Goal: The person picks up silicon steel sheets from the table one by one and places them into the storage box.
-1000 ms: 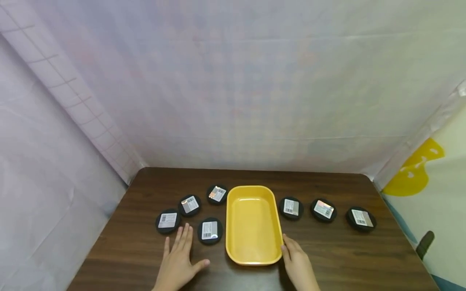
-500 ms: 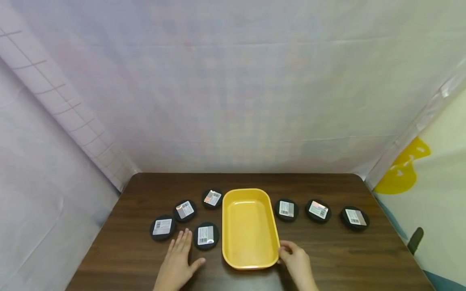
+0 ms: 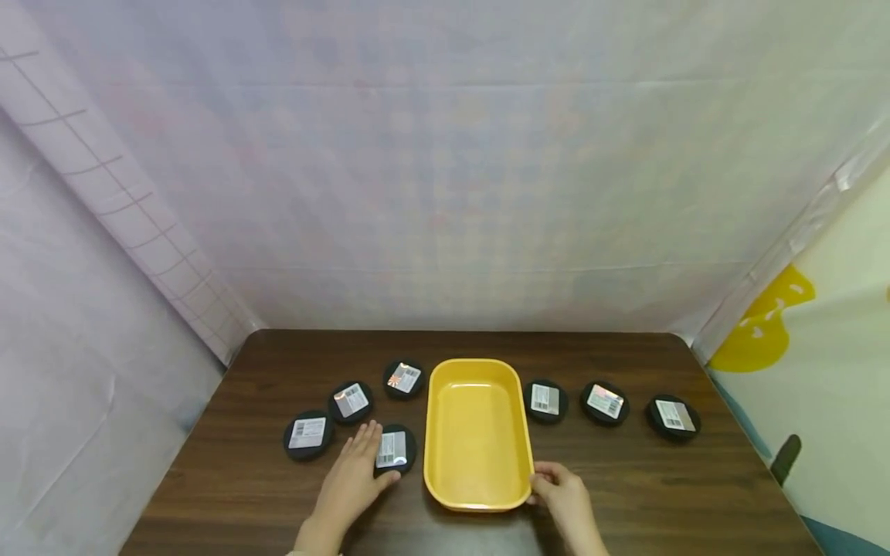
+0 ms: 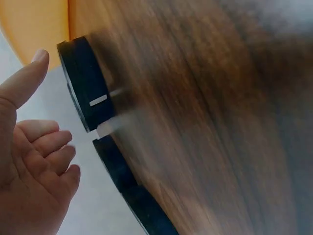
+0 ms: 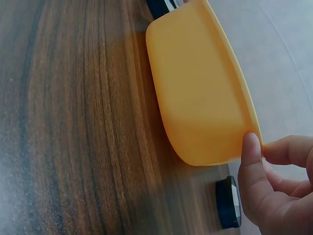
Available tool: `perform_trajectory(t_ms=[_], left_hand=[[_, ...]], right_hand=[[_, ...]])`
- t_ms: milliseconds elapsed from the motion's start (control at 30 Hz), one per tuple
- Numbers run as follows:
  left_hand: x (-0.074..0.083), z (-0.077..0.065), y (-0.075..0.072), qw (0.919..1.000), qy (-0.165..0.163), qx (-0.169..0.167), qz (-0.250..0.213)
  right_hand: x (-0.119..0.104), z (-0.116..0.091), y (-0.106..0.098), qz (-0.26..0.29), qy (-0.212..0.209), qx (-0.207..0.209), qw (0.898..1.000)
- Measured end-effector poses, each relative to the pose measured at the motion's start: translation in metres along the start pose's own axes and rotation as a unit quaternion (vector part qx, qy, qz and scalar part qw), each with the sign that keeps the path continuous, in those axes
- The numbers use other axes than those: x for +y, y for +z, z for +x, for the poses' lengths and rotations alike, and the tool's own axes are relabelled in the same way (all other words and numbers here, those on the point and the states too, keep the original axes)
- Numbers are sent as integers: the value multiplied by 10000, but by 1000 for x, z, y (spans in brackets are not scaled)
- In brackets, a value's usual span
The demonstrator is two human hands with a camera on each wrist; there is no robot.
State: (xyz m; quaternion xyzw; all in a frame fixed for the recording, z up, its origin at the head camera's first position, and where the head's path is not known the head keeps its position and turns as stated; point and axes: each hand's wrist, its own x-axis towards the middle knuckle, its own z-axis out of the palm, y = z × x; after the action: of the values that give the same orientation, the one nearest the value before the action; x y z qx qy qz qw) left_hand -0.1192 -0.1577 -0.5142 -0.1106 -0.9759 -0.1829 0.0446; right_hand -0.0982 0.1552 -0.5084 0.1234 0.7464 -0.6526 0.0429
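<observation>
A yellow rectangular tray (image 3: 478, 444) stands on the wooden table. My right hand (image 3: 566, 502) pinches its near right rim; in the right wrist view the thumb (image 5: 251, 149) lies on the inner side and fingers are behind the rim. My left hand (image 3: 351, 479) is spread over the left edge of a black round disc (image 3: 394, 449) with a white barcode label, just left of the tray. In the left wrist view the left hand (image 4: 36, 161) appears apart from that disc (image 4: 85, 83), its thumb extended and its fingers loosely bent.
More labelled black discs lie left of the tray: a far one (image 3: 403, 379), a middle one (image 3: 351, 402) and a leftmost one (image 3: 308, 435). On the right are three others (image 3: 545, 401). A white sheet (image 3: 473, 193) hangs behind the table (image 3: 667, 494).
My left hand has moved right and forward, now partly covering the near disc. My right fingers have bent into a pinch on the tray's rim. The head view has shifted slightly.
</observation>
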Motion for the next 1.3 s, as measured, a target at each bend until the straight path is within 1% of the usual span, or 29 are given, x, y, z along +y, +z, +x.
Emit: perform_trajectory(t_ms=[133,267,467,600,867,1067,1300], left_hand=[[0,9,5,10000,-24,-31,-92],[2,14,11,9997,-63,-180,-181],[3,16,16,9990,-84,-347,-270],[2,17,17,9988,-72,-386,-290],[1,17,20,9985,-199,-228,-459],[-3,19,23,9991,-187,-9,-375],[-8,22,21,9993,-212,-56,-317]], right_hand=[[2,0,0,218,96,-12,9997],[1,-1,1,329,84,10,9994],[4,-2,1,421,113,-62,9990],[8,-2,-1,429,128,-164,9989],[10,-2,-3,321,60,-200,9993],[8,-3,-4,257,72,-175,9995],[7,-2,-2,225,112,-130,9996]])
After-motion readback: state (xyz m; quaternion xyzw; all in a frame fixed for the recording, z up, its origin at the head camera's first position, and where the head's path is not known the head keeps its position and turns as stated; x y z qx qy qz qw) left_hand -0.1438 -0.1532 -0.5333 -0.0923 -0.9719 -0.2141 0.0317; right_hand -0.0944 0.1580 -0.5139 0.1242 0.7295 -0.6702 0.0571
